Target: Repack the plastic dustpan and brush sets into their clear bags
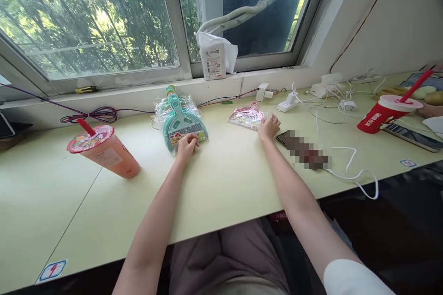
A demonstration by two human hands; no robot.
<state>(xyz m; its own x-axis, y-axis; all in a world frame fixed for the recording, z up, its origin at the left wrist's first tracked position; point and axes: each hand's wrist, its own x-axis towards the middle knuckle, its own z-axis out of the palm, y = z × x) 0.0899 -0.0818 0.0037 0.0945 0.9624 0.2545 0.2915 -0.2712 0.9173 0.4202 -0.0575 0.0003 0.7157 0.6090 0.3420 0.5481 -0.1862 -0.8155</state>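
Observation:
A stack of teal dustpan and brush sets in clear plastic wrap lies near the windowsill. At its lower front edge rests my left hand, fingers curled in and nothing visible inside them. A pink dustpan and brush set, also wrapped, lies farther right. Beside its right edge is my right hand, wrist on the table, fingers loosely bent and apart. It is close to the wrapper; whether it touches cannot be made out.
An orange drink cup with a red straw leans in view at left. Near my right forearm lies a phone, partly blurred, with a white cable. A red cup, another phone and chargers are at right.

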